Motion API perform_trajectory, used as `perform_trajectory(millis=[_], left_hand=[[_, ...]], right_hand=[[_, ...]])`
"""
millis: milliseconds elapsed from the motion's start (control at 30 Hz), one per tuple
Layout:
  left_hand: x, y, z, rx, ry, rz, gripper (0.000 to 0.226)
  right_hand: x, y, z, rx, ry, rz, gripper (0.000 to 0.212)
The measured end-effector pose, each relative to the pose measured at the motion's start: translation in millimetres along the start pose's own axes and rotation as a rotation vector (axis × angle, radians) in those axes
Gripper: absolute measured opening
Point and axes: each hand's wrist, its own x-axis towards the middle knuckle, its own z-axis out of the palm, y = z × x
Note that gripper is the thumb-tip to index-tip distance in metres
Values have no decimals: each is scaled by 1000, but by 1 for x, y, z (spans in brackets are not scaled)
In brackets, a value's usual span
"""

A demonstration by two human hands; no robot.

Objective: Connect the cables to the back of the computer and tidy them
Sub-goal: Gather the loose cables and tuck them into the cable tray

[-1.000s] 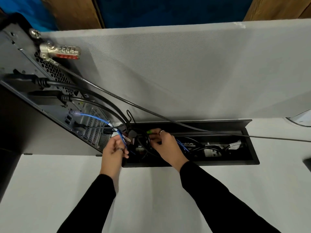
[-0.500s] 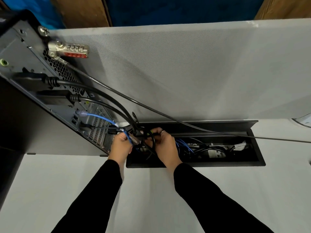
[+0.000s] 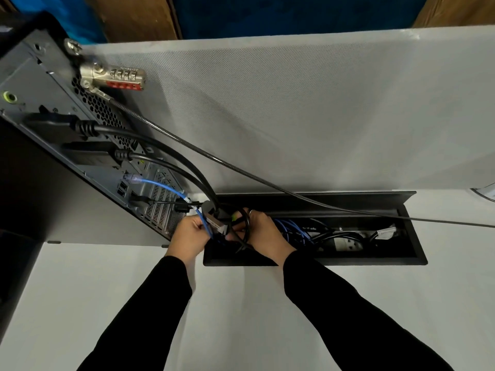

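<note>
Head view shows the left hand (image 3: 188, 232) gripping the blue cable (image 3: 171, 189) and the right hand (image 3: 261, 228) pinching black cables (image 3: 166, 145) at the tray (image 3: 417, 253) mouth right of the computer (image 3: 53, 124), so gathering them snugly without tugging the plugs seems wisest.

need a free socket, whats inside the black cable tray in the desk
Inside the cable tray: coiled blue cable, black cables and a socket block. Both hands and the bundle cover its left end, so free sockets can't be confirmed.

Computer (image 3: 53, 145) cropped left; both hands' fingers (image 3: 199, 223) buried among cables (image 3: 171, 153).
</note>
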Motion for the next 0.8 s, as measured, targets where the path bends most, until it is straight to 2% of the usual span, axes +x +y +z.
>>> perform_trajectory(millis=[200, 300, 367, 433, 600, 800], left_hand=[[-2, 3, -10, 229, -79, -36, 54], [-2, 5, -12, 227, -86, -27, 57], [-1, 2, -13, 226, -99, -30, 48], [-1, -1, -11, 135, -92, -52, 29], [-5, -5, -10, -57, -57, -109, 35], [-7, -2, -12, -267, -48, -121, 34]], right_hand=[[-4, -3, -1, 4, -74, 1, 22], [-3, -8, -3, -7, -96, 28, 31], [-4, -10, -4, -54, -54, 3, 29], [-6, -6, -5, -60, -55, -1, 19], [-29, -9, -23, 71, -86, -32, 29], [-39, -5, -31, 62, -85, -102, 24]])
